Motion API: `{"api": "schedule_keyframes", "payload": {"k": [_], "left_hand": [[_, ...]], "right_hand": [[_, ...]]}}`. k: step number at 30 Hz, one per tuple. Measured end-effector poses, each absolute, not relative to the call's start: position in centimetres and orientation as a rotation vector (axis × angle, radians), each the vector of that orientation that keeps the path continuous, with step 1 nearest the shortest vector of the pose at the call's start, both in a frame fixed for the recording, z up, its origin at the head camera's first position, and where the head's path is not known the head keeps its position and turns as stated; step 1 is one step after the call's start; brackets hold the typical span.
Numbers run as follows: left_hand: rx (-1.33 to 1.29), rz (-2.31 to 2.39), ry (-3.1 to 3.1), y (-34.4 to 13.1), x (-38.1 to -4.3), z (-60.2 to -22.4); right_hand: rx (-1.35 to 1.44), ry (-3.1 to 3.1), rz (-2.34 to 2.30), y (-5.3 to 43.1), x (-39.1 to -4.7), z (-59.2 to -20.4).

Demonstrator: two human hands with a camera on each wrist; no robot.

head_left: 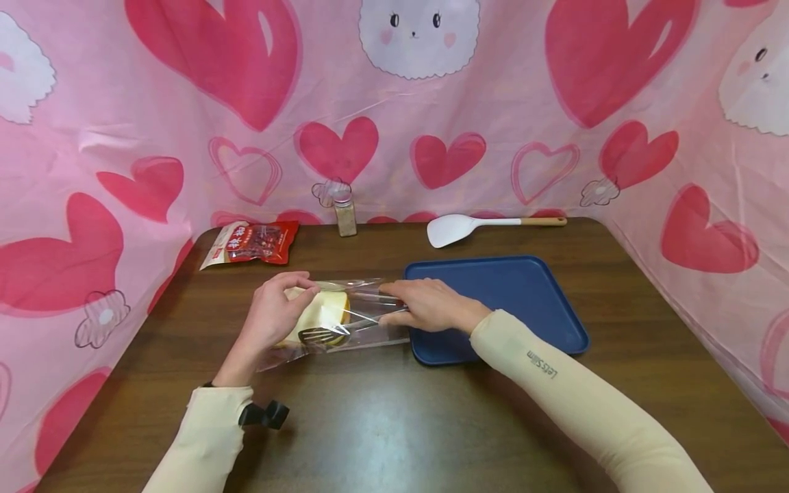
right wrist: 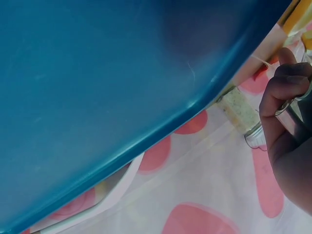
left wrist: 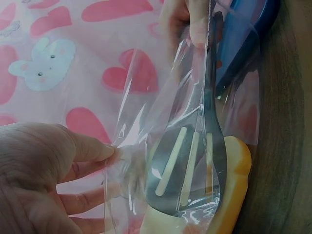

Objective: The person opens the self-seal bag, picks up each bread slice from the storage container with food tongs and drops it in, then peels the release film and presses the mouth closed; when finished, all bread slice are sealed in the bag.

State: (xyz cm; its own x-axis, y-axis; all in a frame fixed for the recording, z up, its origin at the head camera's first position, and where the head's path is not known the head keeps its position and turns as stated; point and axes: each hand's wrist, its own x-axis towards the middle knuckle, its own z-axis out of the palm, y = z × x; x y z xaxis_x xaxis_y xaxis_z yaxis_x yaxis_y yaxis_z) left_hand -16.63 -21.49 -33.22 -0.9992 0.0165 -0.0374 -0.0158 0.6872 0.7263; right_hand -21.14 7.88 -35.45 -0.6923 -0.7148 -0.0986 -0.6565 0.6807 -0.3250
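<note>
A clear plastic bag (head_left: 376, 335) lies over the table's middle with a bread slice (head_left: 329, 305) in it. My left hand (head_left: 271, 311) is at the bag's left part, thumb and fingertips pinching the film. My right hand (head_left: 431, 306) is at the bag's right end, fingers curled round the handle of a metal slotted turner. Through the film in the left wrist view, the slotted turner (left wrist: 181, 165) overlaps the bread (left wrist: 239, 161), its head pointing towards my left hand. In the right wrist view my right hand (right wrist: 287, 107) appears at the right edge, curled on the metal handle.
A blue tray (head_left: 511, 301) sits right of the bag, under my right wrist. Behind it lies a white spatula (head_left: 453, 229) with a wooden handle. A red food packet (head_left: 261, 241) and a spice jar (head_left: 345, 216) are along the back, before a pink heart-print cloth (head_left: 401, 103).
</note>
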Motion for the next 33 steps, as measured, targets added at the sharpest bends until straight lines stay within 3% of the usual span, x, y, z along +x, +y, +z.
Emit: {"api": "schedule_keyframes", "payload": {"k": [33], "left_hand": [[0.087,1.302,2.883,-21.4,-16.6,-34.0]], "right_hand": [[-1.071,2.596,-0.372,7.5,-22.2,-35.3]]}}
